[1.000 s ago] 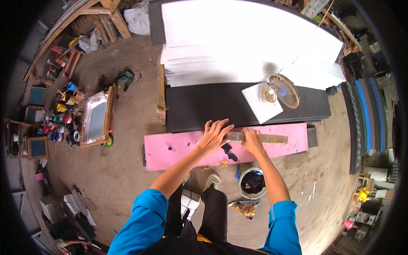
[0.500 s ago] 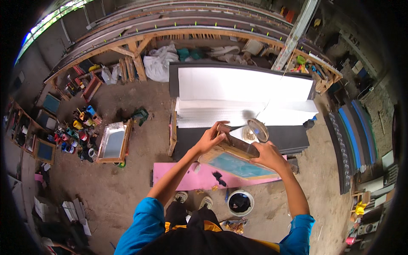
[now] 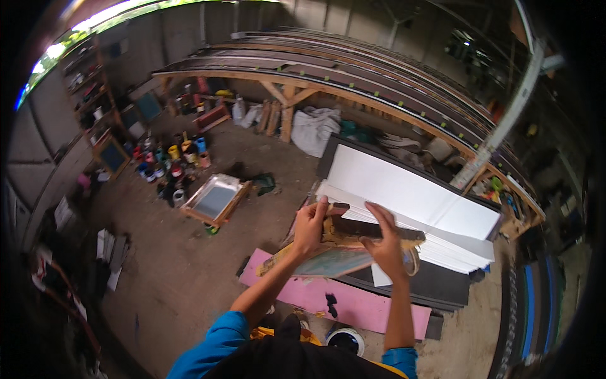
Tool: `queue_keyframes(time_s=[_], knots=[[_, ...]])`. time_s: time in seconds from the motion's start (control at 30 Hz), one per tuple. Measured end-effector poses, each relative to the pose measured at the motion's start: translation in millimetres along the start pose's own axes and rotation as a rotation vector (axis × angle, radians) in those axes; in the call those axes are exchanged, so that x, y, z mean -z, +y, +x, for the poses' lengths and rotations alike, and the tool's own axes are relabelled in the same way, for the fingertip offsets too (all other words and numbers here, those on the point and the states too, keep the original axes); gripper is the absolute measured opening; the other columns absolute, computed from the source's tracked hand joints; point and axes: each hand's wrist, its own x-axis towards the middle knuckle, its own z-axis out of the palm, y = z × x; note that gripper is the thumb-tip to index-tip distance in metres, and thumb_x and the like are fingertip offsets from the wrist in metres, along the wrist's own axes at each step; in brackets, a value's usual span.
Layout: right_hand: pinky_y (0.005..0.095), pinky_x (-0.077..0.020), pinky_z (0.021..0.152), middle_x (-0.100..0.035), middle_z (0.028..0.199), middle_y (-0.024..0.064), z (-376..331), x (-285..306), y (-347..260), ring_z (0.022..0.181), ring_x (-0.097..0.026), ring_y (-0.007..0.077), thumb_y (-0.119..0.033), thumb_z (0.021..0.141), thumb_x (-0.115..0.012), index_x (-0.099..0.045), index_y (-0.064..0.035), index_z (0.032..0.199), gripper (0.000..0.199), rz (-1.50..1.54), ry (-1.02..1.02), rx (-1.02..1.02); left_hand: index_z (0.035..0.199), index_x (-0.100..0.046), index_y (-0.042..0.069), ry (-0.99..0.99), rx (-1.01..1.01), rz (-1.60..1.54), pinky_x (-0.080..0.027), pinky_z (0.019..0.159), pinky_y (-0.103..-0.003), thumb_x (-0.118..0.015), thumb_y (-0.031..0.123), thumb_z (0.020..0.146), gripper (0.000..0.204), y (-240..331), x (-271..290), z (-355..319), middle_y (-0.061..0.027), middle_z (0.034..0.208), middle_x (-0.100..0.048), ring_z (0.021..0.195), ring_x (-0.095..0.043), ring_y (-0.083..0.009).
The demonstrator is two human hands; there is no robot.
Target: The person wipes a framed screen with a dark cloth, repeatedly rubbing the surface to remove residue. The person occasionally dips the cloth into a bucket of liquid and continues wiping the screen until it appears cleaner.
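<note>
A wooden screen-printing frame (image 3: 341, 260) with teal mesh is held tilted in front of me, its thick rail uppermost. My left hand (image 3: 309, 227) grips the frame at its left corner, thumb up beside the rail. My right hand (image 3: 386, 243) spans the rail farther right, fingers over the far side and thumb on the near side. Just past my right hand, a pale round thing like a tape roll (image 3: 413, 261) shows partly. Behind the frame lie white sheets (image 3: 410, 192) on a dark stack. Beneath it is a pink board (image 3: 379, 308) with a black smear.
A white bucket (image 3: 360, 338) with dark contents stands near my feet. Another wooden screen frame (image 3: 235, 208) lies on the floor at left, near several paint containers (image 3: 173, 151). A long table (image 3: 372, 95) crosses the back; a metal post (image 3: 502, 132) rises at right.
My view has swung left, so the surroundings sit farther right. The frame has turned, its teal mesh now seen more edge-on. Both hands stay on it; the round clear-looking thing beside it is mostly hidden.
</note>
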Motion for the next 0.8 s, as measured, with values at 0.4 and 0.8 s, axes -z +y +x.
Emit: queue_keyframes(time_s=[0.4,0.8], knots=[[0.0340,-0.0453,0.080,-0.055,0.096,0.0093,66.0,-239.2,-80.8,0.089,-0.055,0.0197,-0.015,0.088,-0.065,-0.059,-0.0020,0.096,0.016,0.426,0.273,-0.057,0.089,-0.044,0.001,0.700,-0.349,0.190,-0.038,0.052,-0.027,-0.056,0.015,0.096,0.020,20.2,116.6,-17.8,-0.0046,0.067,-0.048,0.060,-0.044,-0.0085],[0.0280,-0.0441,0.075,-0.056,0.083,0.0063,160.5,-457.1,-204.5,0.083,-0.054,0.0151,-0.008,0.069,-0.065,-0.059,0.0006,0.076,0.012,0.740,-0.536,0.325,0.150,-0.015,0.012,0.701,0.185,-0.212,-0.040,0.103,-0.048,-0.063,0.056,0.086,0.091,7.6,477.2,-16.8,-0.0190,0.146,-0.034,0.131,-0.041,-0.0301]])
